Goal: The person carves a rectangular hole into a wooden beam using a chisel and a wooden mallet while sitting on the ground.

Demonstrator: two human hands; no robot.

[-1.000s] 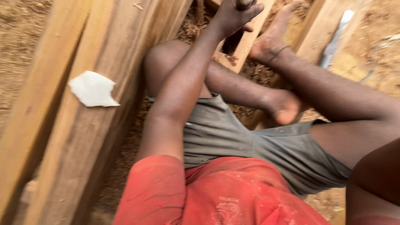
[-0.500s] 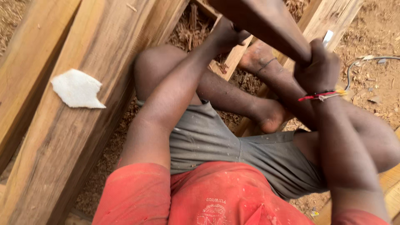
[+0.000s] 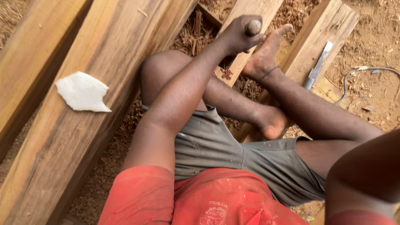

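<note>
1. My left hand (image 3: 235,35) is curled tight, fingers wrapped in a fist around a round wooden tool handle (image 3: 253,27) whose blunt end pokes out above the thumb.
2. The handle stands over a narrow pale plank (image 3: 246,41), just beside my bare foot (image 3: 266,56) that rests against it.
3. I see my right arm only as an upper arm at the lower right edge; the hand itself is out of view.
4. A flat metal chisel (image 3: 317,66) lies on the next plank (image 3: 329,29), well apart from my fist.
5. Wide rough beams (image 3: 104,83) lie to the left, grain running lengthwise; a torn white scrap (image 3: 81,92) sits on one.
6. Wood shavings (image 3: 196,31) and sawdust fill the gaps.
</note>
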